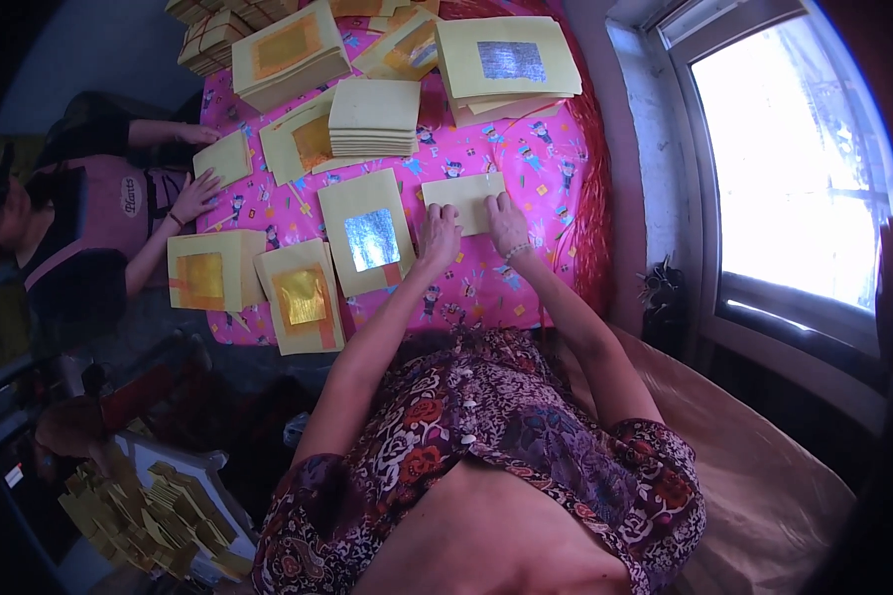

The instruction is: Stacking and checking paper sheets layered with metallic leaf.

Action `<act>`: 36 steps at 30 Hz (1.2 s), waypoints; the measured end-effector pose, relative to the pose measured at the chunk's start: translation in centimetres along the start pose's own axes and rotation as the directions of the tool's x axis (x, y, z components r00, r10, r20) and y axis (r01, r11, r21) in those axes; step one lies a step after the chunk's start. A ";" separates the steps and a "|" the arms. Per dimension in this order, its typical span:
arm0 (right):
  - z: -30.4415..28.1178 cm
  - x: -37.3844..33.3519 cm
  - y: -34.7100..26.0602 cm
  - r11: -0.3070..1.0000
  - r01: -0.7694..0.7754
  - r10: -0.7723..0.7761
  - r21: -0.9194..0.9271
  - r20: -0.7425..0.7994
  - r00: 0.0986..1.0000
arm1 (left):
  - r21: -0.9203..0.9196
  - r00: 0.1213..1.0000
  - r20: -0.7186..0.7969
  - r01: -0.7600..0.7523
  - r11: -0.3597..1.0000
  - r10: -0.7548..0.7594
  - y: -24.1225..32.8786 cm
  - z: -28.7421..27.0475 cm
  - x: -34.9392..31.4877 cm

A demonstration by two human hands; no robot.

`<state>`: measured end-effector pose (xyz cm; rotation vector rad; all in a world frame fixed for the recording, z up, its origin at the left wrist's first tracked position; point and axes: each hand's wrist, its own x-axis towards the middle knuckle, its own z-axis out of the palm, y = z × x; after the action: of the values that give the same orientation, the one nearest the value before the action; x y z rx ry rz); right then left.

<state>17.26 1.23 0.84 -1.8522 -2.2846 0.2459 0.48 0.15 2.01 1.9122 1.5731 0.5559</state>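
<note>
On the pink patterned tablecloth in front of me lies a pale yellow sheet of paper (463, 185), folded or small, wider than it is deep. My left hand (439, 235) presses on its near left part with curled fingers. At its near right edge my right hand (508, 224) does the same, fingers closed, a bracelet at the wrist. The fingertips partly cover the paper's near edge. Just left of my left hand is a stack of yellow paper with a silver foil square (371, 238).
Two gold-foil paper stacks (302, 296) (200, 280) lie at the near left. Beyond them stand a folded-paper stack (373, 117) and a tall silver-foil stack (507, 59). Red string (595, 188) hangs along the right edge. At left, another person's hands (197, 194) touch a yellow sheet (224, 159).
</note>
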 end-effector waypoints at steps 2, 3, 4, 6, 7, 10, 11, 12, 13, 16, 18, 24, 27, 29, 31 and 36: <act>-0.6 0.1 0.1 0.998 -0.021 0.021 0.064 0.005 1.000 | -0.043 1.000 -0.021 -0.021 0.999 0.020 -0.3 -0.4 -0.1; -0.9 0.2 0.1 0.996 -0.001 0.002 0.087 -0.010 1.000 | -0.084 0.998 -0.036 -0.047 0.995 0.044 -0.3 -0.8 -0.3; -1.2 0.3 0.2 0.994 0.019 -0.017 0.110 -0.025 1.000 | -0.081 0.998 -0.043 -0.041 0.996 0.037 -0.3 -1.1 -0.4; -1.9 0.3 0.2 0.993 0.001 0.002 0.121 -0.023 1.000 | -0.112 0.986 -0.145 -0.100 0.989 0.084 -0.1 -1.9 -0.9; -2.3 0.3 0.1 0.991 -0.027 0.030 0.128 -0.021 0.999 | -0.109 0.986 -0.147 -0.096 0.989 0.080 0.0 -2.4 -1.2; -3.5 0.4 -0.4 0.985 -0.028 0.039 0.170 -0.060 0.997 | -0.232 0.990 -0.143 -0.046 0.972 0.013 -0.3 -3.8 -2.7; -4.0 0.4 -0.6 0.982 -0.023 0.037 0.186 -0.077 0.996 | -0.270 0.990 -0.142 -0.034 0.962 -0.005 -0.7 -4.3 -3.3; -4.5 0.4 -0.9 0.982 -0.022 0.037 0.187 -0.076 0.996 | -0.322 0.988 -0.148 -0.006 0.947 -0.044 -1.0 -4.8 -4.0; -4.8 0.4 -0.9 0.979 -0.017 0.038 0.205 -0.098 0.994 | -0.326 0.985 -0.163 -0.006 0.945 -0.050 -1.1 -5.5 -4.6; -5.4 0.1 -1.1 0.968 -0.023 0.061 0.251 -0.146 0.987 | -0.299 0.981 -0.166 0.049 0.953 -0.102 -2.2 -7.1 -6.3; -5.6 0.0 -1.4 0.960 -0.030 0.081 0.278 -0.174 0.981 | -0.343 0.977 -0.154 0.088 0.935 -0.149 -2.9 -7.2 -6.8; -4.2 -0.7 -0.8 0.944 -0.144 0.189 0.296 -0.130 0.973 | -0.296 0.990 -0.123 0.033 0.955 -0.073 -0.5 -5.3 -4.5; -2.9 -1.0 -0.5 0.924 -0.190 0.227 0.332 -0.077 0.971 | -0.105 0.989 -0.136 -0.069 0.992 0.054 0.2 -3.8 -3.4; -2.0 -1.2 -0.3 0.918 -0.192 0.232 0.347 -0.076 0.970 | 0.019 0.994 -0.101 -0.030 0.999 0.032 0.4 -2.8 -2.9; -1.5 -1.3 -0.5 0.937 -0.176 0.216 0.301 -0.108 0.970 | 0.056 0.998 -0.064 -0.025 0.998 0.029 -0.2 -1.8 -2.6; -0.9 -1.5 -0.4 0.958 -0.148 0.194 0.244 -0.178 0.965 | 0.105 0.999 0.016 0.030 0.994 -0.032 -0.7 -0.7 -1.7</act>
<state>17.36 -0.28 1.73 -1.8632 -1.8796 0.3178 -0.84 -1.31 2.17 1.9603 1.6469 0.4494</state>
